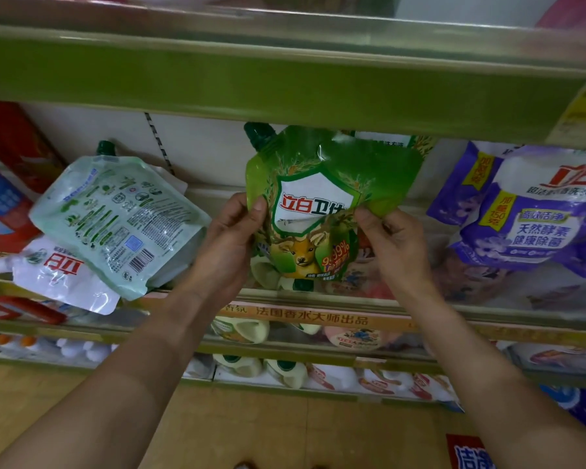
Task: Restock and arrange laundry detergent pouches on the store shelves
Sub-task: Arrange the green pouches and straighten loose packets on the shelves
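Both hands hold a green pouch point(322, 204) upright in front of the middle shelf point(504, 319), printed face toward the camera, with a white shield bearing red and green characters and a deer below it; its dark green cap point(258, 133) sits at the top left corner, just under the green front edge of the upper shelf point(285, 79); the left hand point(230, 231) pinches the pouch's left edge, thumb on the front and the other fingers hidden behind; the right hand point(396, 242) pinches the right side a little lower, thumb on the front, the other fingers curled at the edge; the pouch's bottom reaches down to about the shelf's clear front lip, but whether it rests on the shelf cannot be told; to the left on the same shelf a pale green pouch point(115, 214) lies tilted with its back label and barcode showing, cap pointing up, resting over a white pouch point(58, 272) whose red characters read upside down and whose corner hangs past the shelf front; a red box point(7, 170) stands at the far left; to the right, well apart from the hands, purple pouches point(528, 211) lean together; an orange strip point(312, 318) with characters runs along the shelf front below the hands; cream bottles point(241, 330) stand on the lower shelves — some of them blurred
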The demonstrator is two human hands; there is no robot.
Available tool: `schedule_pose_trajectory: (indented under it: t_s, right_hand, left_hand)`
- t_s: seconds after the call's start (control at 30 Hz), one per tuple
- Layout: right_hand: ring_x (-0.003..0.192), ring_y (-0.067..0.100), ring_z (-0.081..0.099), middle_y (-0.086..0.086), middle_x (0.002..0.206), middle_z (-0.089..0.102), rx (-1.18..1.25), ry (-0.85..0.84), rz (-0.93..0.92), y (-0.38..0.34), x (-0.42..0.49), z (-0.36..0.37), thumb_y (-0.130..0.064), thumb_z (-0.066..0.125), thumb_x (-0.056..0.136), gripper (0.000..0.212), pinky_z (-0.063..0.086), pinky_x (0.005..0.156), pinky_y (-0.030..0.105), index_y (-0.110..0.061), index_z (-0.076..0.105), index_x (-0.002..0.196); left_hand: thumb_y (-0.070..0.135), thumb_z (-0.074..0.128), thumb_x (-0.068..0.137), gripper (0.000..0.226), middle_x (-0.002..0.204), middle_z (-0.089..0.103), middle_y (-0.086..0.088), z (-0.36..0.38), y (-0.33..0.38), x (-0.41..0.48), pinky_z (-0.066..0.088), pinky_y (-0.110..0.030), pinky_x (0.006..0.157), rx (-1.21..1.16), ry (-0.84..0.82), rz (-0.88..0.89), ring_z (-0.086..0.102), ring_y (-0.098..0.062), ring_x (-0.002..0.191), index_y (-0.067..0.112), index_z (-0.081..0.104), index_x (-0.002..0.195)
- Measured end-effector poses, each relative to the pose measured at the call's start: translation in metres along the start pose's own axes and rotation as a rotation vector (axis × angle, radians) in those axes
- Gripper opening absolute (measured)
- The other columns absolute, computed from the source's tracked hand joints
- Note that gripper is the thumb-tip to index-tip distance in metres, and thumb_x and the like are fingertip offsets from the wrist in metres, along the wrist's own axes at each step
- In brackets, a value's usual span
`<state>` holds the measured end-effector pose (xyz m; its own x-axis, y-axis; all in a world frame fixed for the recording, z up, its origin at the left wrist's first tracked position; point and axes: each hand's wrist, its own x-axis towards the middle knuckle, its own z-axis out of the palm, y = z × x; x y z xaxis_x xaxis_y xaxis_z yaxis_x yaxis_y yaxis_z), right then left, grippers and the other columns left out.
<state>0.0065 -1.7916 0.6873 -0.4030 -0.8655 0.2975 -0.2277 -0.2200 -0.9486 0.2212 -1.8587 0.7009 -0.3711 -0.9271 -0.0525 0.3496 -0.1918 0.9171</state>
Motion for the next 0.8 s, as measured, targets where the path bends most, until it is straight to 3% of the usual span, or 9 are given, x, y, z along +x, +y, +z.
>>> schedule_pose_trajectory:
  t_s: [0.13,0.2,0.37,0.43,0.53,0.6,0.7,0.8]
  right_hand:
    - [0.074,0.006,0.068,-0.014,0.076,0.075,0.033,0.015,0.027,-0.017,0.020,-0.013,-0.019,0.077,0.084,0.014,0.055,0.072,0.030,-0.029,0.078,0.074]
    - [0.076,0.001,0.069,-0.015,0.077,0.076,0.058,-0.003,0.023,-0.020,0.022,-0.018,-0.015,0.076,0.082,0.012,0.054,0.072,0.022,-0.026,0.076,0.076]
    - [0.090,0.006,0.071,-0.009,0.092,0.078,0.128,-0.057,0.053,-0.020,0.016,-0.023,-0.025,0.076,0.079,0.015,0.055,0.077,0.021,-0.023,0.074,0.093]
    - [0.093,0.012,0.071,-0.006,0.095,0.077,0.055,-0.052,0.032,-0.015,0.015,-0.025,-0.035,0.077,0.084,0.010,0.057,0.078,0.033,-0.029,0.075,0.092]
    - [0.098,0.035,0.070,0.007,0.100,0.073,0.045,-0.008,0.025,-0.012,0.008,-0.024,-0.053,0.079,0.076,0.026,0.058,0.077,0.057,-0.032,0.072,0.090]
    - [0.085,0.032,0.071,0.007,0.089,0.072,0.094,0.032,0.059,-0.014,0.008,-0.023,-0.044,0.082,0.075,0.026,0.060,0.066,0.046,-0.025,0.068,0.084]
    - [0.061,-0.001,0.061,-0.013,0.065,0.068,0.086,0.064,0.036,-0.020,0.012,-0.024,-0.009,0.078,0.081,0.019,0.048,0.056,0.016,-0.017,0.061,0.076]
    - [0.057,-0.006,0.055,-0.020,0.059,0.064,0.026,0.095,0.012,-0.019,0.017,-0.027,-0.006,0.079,0.080,0.025,0.043,0.056,0.012,-0.021,0.060,0.073]
  left_hand:
    - [0.010,0.057,0.095,0.009,0.093,0.076,0.001,0.006,0.001,0.005,0.058,-0.025,0.067,-0.027,0.094,0.059,0.071,-0.012,0.086,0.007,0.063,0.101]
    - [0.010,0.059,0.094,0.010,0.095,0.075,0.001,0.007,-0.002,0.006,0.058,-0.026,0.069,-0.007,0.112,0.077,0.071,-0.013,0.089,0.009,0.064,0.103]
    - [0.002,0.054,0.097,0.039,0.116,0.073,-0.002,0.010,0.008,0.008,0.057,-0.023,0.072,0.005,0.023,0.061,0.071,-0.014,0.101,0.018,0.054,0.133]
    - [0.009,0.055,0.096,0.042,0.119,0.073,0.002,0.012,0.017,0.011,0.057,-0.022,0.074,0.031,-0.035,0.053,0.071,-0.012,0.106,0.017,0.054,0.137]
    - [0.007,0.051,0.098,0.031,0.112,0.075,0.002,0.014,0.021,0.014,0.057,-0.025,0.080,-0.009,-0.046,0.071,0.070,-0.014,0.107,0.010,0.057,0.128]
    - [0.004,0.048,0.101,0.029,0.117,0.073,-0.002,0.013,0.018,0.015,0.057,-0.030,0.086,-0.044,-0.053,0.084,0.068,-0.020,0.113,0.007,0.055,0.129]
    - [0.002,0.044,0.103,0.027,0.116,0.074,-0.001,0.014,0.015,0.016,0.057,-0.033,0.088,-0.089,-0.071,0.106,0.067,-0.021,0.115,0.008,0.057,0.126]
    - [0.002,0.044,0.102,0.026,0.110,0.076,0.002,0.021,0.015,0.016,0.058,-0.031,0.084,-0.114,-0.056,0.117,0.069,-0.018,0.110,0.010,0.058,0.123]
